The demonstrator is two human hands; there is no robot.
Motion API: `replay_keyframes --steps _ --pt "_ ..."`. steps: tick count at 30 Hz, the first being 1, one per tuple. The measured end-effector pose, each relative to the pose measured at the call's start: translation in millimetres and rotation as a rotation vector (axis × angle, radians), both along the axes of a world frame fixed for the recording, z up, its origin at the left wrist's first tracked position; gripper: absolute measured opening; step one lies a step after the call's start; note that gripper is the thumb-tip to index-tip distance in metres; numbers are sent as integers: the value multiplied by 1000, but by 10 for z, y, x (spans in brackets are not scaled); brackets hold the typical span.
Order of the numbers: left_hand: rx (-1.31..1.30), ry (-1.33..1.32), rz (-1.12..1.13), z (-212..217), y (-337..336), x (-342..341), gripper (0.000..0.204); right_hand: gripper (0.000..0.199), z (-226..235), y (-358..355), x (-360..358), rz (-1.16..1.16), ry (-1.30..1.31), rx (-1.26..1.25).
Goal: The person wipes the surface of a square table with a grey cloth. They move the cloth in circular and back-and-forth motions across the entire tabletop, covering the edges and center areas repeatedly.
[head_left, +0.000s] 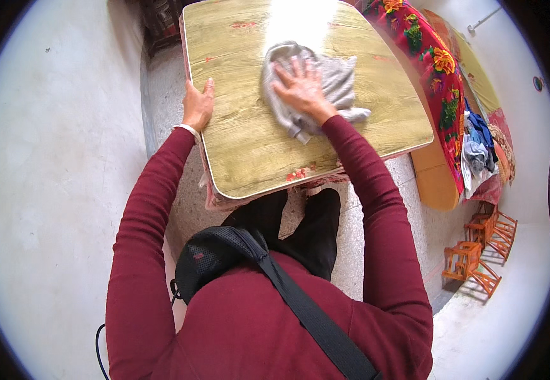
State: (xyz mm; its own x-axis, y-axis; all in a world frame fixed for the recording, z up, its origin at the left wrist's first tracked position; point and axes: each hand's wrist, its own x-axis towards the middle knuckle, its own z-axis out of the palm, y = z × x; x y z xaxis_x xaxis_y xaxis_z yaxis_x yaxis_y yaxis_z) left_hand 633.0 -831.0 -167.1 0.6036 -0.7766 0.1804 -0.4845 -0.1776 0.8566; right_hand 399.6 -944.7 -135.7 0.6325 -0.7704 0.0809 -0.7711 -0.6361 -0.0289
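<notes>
A grey cloth (338, 76) lies bunched and creased on a wood-patterned table top (243, 145). My right hand (300, 85) presses flat on the cloth with its fingers spread; the cloth's lower edge is slightly blurred. At the table's left edge, my left hand (199, 106) grips the rim, its thumb on the top and its other fingers over the side, partly hidden. The table top has a pale rim, rounded corners and small red marks. Bright light reflects off its far part.
Right of the table stands a long seat (436, 177) with a red flowered cover (443, 82). Clothes (478, 149) are heaped at its near end. Orange wooden chairs (462, 259) are at the lower right. A white wall (66, 158) runs along the left.
</notes>
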Motion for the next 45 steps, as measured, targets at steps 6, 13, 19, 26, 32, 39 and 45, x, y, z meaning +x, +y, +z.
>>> replay_keyframes --steps 6,13,19,26,32,39,45 --pt "-40 46 1 -90 9 135 53 61 145 1138 -207 480 -161 27" --pt "-84 47 -6 4 72 35 52 64 125 399 -1110 195 -44 18" --pt "-49 50 18 -65 33 34 53 71 -61 -625 -688 -186 -19 15" --pt "-63 61 9 -45 18 47 51 65 39 203 391 82 90 40" --pt "-74 51 16 -11 59 69 50 60 147 1168 -172 539 -182 45" --pt "-107 60 11 -129 14 90 55 59 41 301 -978 212 -104 -51" --pt "-78 47 39 -142 -9 44 58 69 -55 -682 -280 -122 -23 -2"
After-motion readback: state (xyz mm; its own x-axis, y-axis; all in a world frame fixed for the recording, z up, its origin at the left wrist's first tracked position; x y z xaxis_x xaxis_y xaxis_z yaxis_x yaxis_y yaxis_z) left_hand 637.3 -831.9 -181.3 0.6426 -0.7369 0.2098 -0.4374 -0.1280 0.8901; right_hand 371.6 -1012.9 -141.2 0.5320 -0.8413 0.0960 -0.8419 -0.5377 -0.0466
